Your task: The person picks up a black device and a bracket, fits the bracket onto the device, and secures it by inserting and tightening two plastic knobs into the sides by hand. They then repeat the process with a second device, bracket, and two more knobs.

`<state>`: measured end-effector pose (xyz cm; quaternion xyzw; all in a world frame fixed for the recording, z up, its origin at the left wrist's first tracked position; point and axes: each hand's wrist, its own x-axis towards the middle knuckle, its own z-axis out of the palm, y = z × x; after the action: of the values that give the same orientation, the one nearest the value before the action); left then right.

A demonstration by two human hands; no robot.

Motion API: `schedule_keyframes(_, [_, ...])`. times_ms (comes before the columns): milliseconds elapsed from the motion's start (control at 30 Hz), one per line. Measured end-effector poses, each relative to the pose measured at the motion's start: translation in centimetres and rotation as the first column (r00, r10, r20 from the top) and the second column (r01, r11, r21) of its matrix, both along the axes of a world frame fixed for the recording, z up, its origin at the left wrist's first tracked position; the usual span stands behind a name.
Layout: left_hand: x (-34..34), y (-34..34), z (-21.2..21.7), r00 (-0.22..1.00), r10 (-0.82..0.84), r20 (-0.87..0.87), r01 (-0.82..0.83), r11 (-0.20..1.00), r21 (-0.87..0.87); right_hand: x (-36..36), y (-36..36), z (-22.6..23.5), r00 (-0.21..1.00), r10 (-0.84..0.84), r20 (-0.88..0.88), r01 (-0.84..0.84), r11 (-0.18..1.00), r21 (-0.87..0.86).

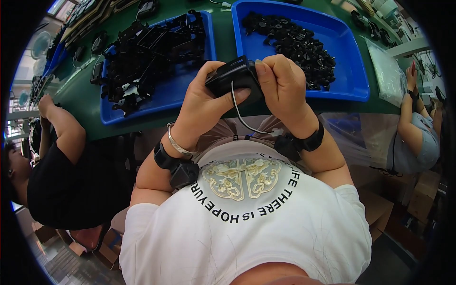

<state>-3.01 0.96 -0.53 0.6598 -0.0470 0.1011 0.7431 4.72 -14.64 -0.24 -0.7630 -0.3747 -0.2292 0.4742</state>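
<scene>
Between my hands, above the table's near edge, is a black plastic housing [247, 81] with a pale cable [241, 115] hanging from it to a small white plug. My left hand [207, 97] grips its left side, thumb lying along the near face. The fingers of my right hand [284, 88] close around the right side, with the thumb pressed near the upper corner. Whether a second small part sits under that thumb is hidden. Just beyond are a blue tray [209, 40] of black plastic frames and a blue tray [352, 71] of small black parts.
Clear plastic bags [385, 71] lie right of the trays on the green table [76, 102]. A person in black [71, 185] sits close on my left; another person's arm [409, 116] is at the right. Cardboard boxes [375, 211] stand below at the right.
</scene>
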Motion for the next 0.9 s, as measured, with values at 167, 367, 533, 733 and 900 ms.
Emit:
schedule_keyframes(167, [-0.3, 0.5, 0.4, 0.934, -0.218, -0.282, 0.104, 0.923, -0.37, 0.4, -1.3, 0.9, 0.983, 0.182, -0.037, -0.185, 0.972, -0.147])
schedule_keyframes(367, [-0.5, -0.1, -0.1, 0.995, -0.066, -0.072, 0.027, 0.894, -0.447, -0.4, -1.8, 0.9, 0.837, 0.397, -0.378, -0.342, 0.917, 0.205])
schedule_keyframes(533, [-0.3, -0.3, -1.3, 0.989, 0.115, 0.089, -0.081, 0.946, -0.315, -1.6, -1.0, 1.0, 0.945, 0.303, -0.124, -0.316, 0.943, -0.101])
schedule_keyframes(733, [0.2, 0.2, -2.0, 0.969, 0.232, 0.079, -0.198, 0.931, -0.307, -3.7, -1.0, 2.5, 0.888, 0.452, 0.086, -0.412, 0.864, -0.288])
schedule_keyframes(900, [0.3, -0.1, -1.8, 0.967, 0.241, 0.084, -0.208, 0.934, -0.29, -1.3, -0.7, 2.2, 0.988, 0.155, -0.011, -0.153, 0.959, -0.239])
